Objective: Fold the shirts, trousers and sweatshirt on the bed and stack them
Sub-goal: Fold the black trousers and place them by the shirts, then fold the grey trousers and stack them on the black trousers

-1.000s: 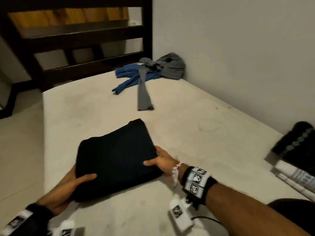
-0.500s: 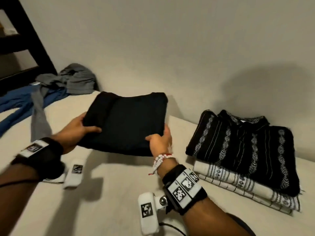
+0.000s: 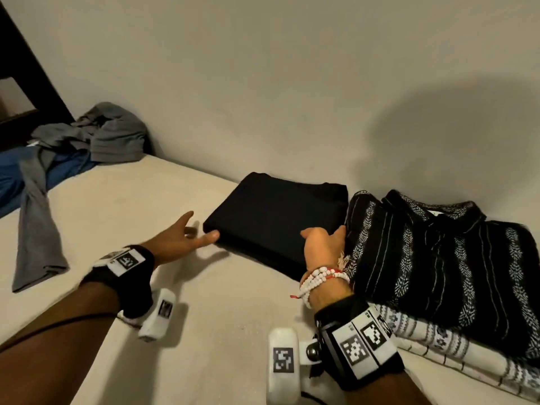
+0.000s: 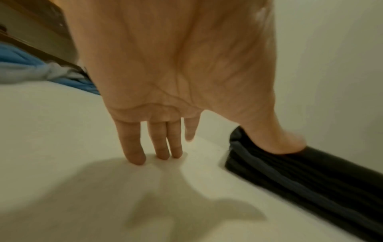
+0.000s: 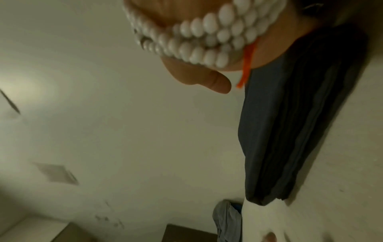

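So the folded black garment (image 3: pixel 277 217) is lying flat on the bed (image 3: pixel 122 217), pushed up near the wall (image 3: pixel 263 83) and sitting just beside my stack of folded stuff. That stack has the black patterned shirt (image 3: pixel 444 258) on top and a white patterned shirt (image 3: pixel 455 355) under it. The black bundle's right edge is touching or nearly touching the patterned shirt, can't quite tell which.

My left hand (image 3: pixel 178 241) is spread out and loose, not gripping anything. In the left wrist view the thumb (image 4: pixel 275 135) lies on the near left corner of the black bundle, while my fingertips (image 4: pixel 134 155) are down on the mattress next to it.

My right hand (image 3: pixel 323 244) is at the bundle's near right corner, right in the gap by the patterned shirt. Thumb sits on top of the fabric, and the fingers go down at the edge where I can't see them, so honestly can't tell if I'm pinching it or just resting there. Right wrist view mostly shows my white bead bracelet (image 5: pixel 207 32) and the layered side of the bundle, so no help.

Over at the far left end of the bed there's the unfolded pile: a grey garment (image 3: pixel 111 135) crumpled by the wall with one long piece trailing toward me, lying over a blue garment (image 3: pixel 17 176).
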